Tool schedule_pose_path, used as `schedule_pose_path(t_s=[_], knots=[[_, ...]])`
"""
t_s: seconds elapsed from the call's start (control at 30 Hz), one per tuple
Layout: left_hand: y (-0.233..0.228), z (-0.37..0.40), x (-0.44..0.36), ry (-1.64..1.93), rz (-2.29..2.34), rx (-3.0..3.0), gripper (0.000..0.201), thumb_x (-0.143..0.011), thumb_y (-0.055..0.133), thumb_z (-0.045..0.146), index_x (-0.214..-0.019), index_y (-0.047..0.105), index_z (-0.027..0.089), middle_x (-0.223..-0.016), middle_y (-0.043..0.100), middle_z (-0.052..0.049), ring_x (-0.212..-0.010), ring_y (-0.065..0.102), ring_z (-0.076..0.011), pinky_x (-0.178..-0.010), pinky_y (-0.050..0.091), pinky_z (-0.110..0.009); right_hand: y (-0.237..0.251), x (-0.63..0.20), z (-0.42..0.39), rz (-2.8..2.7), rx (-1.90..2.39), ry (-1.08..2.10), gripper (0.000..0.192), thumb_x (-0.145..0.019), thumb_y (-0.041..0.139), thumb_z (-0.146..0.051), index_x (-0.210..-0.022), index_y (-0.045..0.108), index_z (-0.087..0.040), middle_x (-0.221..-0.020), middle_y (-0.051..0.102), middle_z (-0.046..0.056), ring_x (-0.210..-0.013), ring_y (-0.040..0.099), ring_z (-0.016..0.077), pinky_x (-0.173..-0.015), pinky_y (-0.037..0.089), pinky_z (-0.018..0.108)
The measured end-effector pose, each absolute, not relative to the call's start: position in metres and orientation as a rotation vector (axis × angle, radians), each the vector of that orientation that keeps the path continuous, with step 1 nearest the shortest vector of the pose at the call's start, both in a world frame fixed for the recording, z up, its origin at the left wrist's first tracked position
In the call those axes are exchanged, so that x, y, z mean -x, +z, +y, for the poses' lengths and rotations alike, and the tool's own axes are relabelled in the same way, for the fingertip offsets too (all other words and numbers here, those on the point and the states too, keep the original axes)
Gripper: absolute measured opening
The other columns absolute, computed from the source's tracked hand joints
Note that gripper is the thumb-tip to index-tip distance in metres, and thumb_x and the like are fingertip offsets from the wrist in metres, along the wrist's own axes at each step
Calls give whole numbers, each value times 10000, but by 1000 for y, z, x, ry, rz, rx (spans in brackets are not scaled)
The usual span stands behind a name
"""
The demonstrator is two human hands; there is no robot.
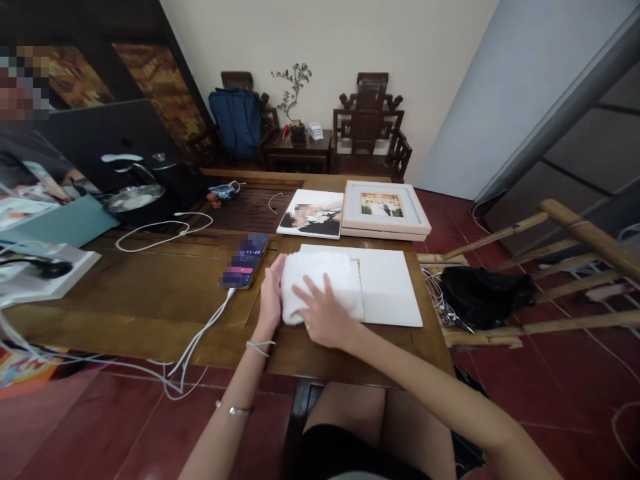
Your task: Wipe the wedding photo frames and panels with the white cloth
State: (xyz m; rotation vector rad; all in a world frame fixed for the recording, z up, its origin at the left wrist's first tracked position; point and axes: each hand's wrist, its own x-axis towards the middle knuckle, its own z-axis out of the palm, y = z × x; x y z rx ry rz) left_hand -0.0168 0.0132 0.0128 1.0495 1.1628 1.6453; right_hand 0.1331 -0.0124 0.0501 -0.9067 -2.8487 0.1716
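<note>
A folded white cloth (pixel 305 268) lies over the left part of a flat white board (pixel 393 287) on the wooden table. My right hand (pixel 327 313) rests palm down on the cloth, its fingers spread. Along the cloth's left edge, my left hand (pixel 273 293) stands on its side with the fingers stretched out, touching the edge. A thin gold-flecked line (pixel 359 280) shows at the cloth's right border; what it belongs to is partly hidden. Just left of my left hand is a phone (pixel 245 261) with its screen lit and a white cable plugged in.
Behind the board lie a photo panel (pixel 313 213) and a white framed picture (pixel 385 203). White cables (pixel 200 330) run over the table's front edge. A kettle (pixel 133 193) and laptop (pixel 110 133) stand left, near another person. A black bag (pixel 487 297) sits on a bamboo chair.
</note>
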Motion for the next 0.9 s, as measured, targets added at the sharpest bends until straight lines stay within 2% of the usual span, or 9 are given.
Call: schedule_pose_path(t_s=[0.13, 0.3, 0.4, 0.5, 0.63, 0.77, 0.83, 0.9], knots=[[13, 11, 15, 1564, 1207, -1104, 595, -937, 206, 532, -1283, 512, 157, -1407, 450, -113, -1311, 403, -228, -1093, 319, -419, 66, -162, -54, -2907, 745, 401, 277, -768, 479, -189, -960, 678, -198, -1380, 475, 79, -1358, 226, 312, -1062, 51, 648], [12, 4, 9, 1320, 1427, -1729, 481, -947, 309, 410, -1252, 548, 126, -1362, 499, -126, -1297, 424, -222, -1119, 282, -419, 79, -196, -38, -2775, 1077, 520, 313, -777, 437, -147, -986, 665, -197, -1285, 559, 136, -1251, 439, 247, -1076, 103, 585], [8, 5, 8, 1160, 1473, -2008, 442, -912, 409, 339, -1254, 542, 92, -1376, 475, -156, -1313, 400, -234, -1118, 290, -416, 75, -198, 4, -2640, 1297, 462, 370, -812, 388, -138, -1086, 633, -180, -1253, 581, 142, -1263, 431, 240, -1083, 79, 569], [5, 7, 9, 1098, 1512, -2097, 428, -895, 424, 281, -1253, 538, 76, -1363, 486, -172, -1305, 413, -237, -1108, 311, -414, 71, -179, 47, -2532, 1427, 442, 399, -838, 360, -151, -1148, 606, -201, -1270, 572, 117, -1254, 436, 267, -1058, 81, 605], [6, 7, 10, 1087, 1533, -2103, 416, -885, 429, 247, -1269, 528, 121, -1361, 495, -143, -1294, 426, -243, -1098, 324, -435, 72, -135, 78, -2503, 1347, 487, 408, -842, 348, -159, -1149, 606, -237, -1246, 590, 90, -1140, 526, 291, -1003, 127, 667], [7, 6, 10, 1121, 1486, -2087, 396, -883, 431, 232, -1256, 544, 162, -1336, 527, -113, -1295, 423, -248, -1090, 331, -445, 79, -108, 86, -2543, 1292, 562, 408, -814, 368, -151, -1112, 632, -240, -1191, 627, 86, -1091, 550, 310, -977, 160, 688], [6, 6, 10, 1153, 1467, -2058, 393, -874, 449, 233, -1248, 552, 167, -1340, 524, -110, -1292, 427, -246, -1093, 327, -449, 85, -113, 89, -2533, 1355, 601, 425, -810, 381, -158, -1150, 620, -247, -1189, 631, 84, -1125, 527, 320, -984, 224, 638], [4, 6, 11, 1184, 1452, -2028, 393, -865, 466, 236, -1241, 558, 172, -1351, 513, -107, -1291, 430, -243, -1098, 320, -454, 90, -133, 94, -2506, 1417, 632, 443, -807, 392, -163, -1186, 608, -244, -1234, 609, 70, -1163, 504, 306, -998, 299, 524]])
